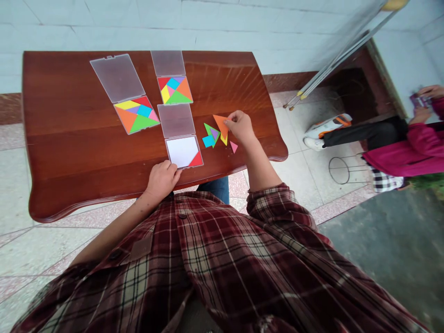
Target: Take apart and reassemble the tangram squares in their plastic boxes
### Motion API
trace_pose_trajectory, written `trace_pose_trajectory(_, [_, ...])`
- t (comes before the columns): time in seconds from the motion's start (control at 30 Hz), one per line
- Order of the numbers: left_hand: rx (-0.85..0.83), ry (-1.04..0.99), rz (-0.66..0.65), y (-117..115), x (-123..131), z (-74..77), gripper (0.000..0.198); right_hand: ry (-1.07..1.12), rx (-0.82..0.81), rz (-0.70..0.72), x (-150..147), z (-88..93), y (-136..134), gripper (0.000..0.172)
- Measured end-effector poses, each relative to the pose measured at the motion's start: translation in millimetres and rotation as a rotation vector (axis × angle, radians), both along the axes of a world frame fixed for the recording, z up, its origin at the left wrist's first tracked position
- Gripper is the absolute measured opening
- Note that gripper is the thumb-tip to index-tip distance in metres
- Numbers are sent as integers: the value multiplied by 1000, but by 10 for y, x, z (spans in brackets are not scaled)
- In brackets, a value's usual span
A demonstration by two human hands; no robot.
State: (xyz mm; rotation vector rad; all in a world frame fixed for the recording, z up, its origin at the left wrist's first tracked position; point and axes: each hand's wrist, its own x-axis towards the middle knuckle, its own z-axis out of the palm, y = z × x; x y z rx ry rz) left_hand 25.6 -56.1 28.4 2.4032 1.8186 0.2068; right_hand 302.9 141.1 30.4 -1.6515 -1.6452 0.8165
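My right hand (241,126) pinches a large orange triangle (221,123) at its right corner, above a small pile of loose tangram pieces: green (208,128), purple (214,134), blue (208,141), yellow (224,139) and a pink triangle (233,146). My left hand (162,176) rests with curled fingers on the table, touching the near left corner of an open clear case (182,151). That case holds one red triangle (196,160) at its right corner; the rest of its tray is white.
Two more open cases with full coloured tangram sets lie on the brown wooden table (69,152): one at the left (137,114), one at the back (175,89). A person in a pink top (409,152) sits at the right on the floor side.
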Motion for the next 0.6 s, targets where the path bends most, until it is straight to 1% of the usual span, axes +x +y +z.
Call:
trace_pose_trajectory(0.1, [2, -5, 0, -5, 8, 5, 31, 5, 145, 152, -229, 212, -203, 10])
trace_pose_trajectory(0.2, [4, -13, 1, -10, 13, 18, 31, -37, 174, 346, -526, 365, -435, 7])
trace_pose_trajectory(0.27, [4, -9, 0, -11, 13, 23, 31, -113, 211, 455, -723, 405, -573, 5])
trace_pose_trajectory(0.33, [8, 1, -5, -11, 12, 19, 32, -236, 257, 517, -899, 398, -687, 5])
trace_pose_trajectory(0.43, [15, 11, -12, -9, 12, -5, 32, -450, 285, 541, -1103, 335, -816, 13])
trace_pose_trajectory(0.5, [17, 8, -13, -8, 12, -23, 32, -561, 272, 541, -1195, 284, -881, 18])
trace_pose_trajectory(0.6, [11, -7, -12, -8, 16, -30, 33, -667, 218, 533, -1269, 222, -956, 22])
